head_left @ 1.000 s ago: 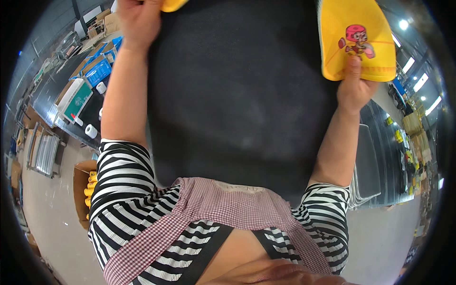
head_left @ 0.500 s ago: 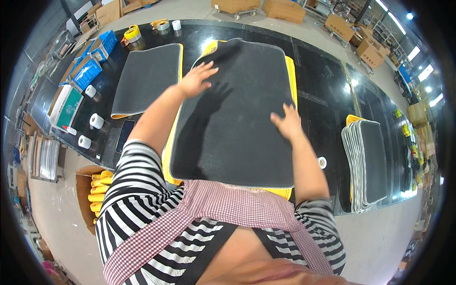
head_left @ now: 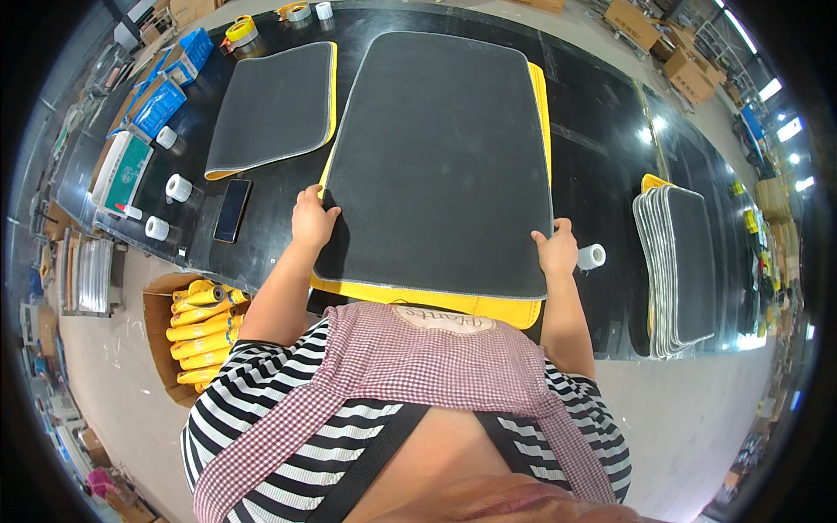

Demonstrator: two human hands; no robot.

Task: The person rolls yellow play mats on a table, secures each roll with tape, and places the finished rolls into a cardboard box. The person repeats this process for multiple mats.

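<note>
A large dark grey mat (head_left: 440,166) with rounded corners and a pale stitched edge lies flat in front of me. Yellow sheets (head_left: 488,307) stick out from beneath its near and right edges. My left hand (head_left: 312,221) grips the mat's left edge, thumb over the top and the other fingers partly hidden at the side. At the right edge, my right hand (head_left: 556,249) pinches the mat with thumb and curled fingers.
Left on the black table (head_left: 593,105) lie a smaller grey mat (head_left: 270,109), a phone (head_left: 232,211), white rolls (head_left: 178,187) and blue boxes (head_left: 159,106). At right stand a stack of mats (head_left: 676,266) and a white roll (head_left: 591,256). A carton of yellow rolls (head_left: 166,349) sits below.
Both hands have come nearer to me, from spread above the mat to its two side edges. The mat's far edge, wavy before, now lies flat, and the mat has shifted away from me over the yellow sheets.
</note>
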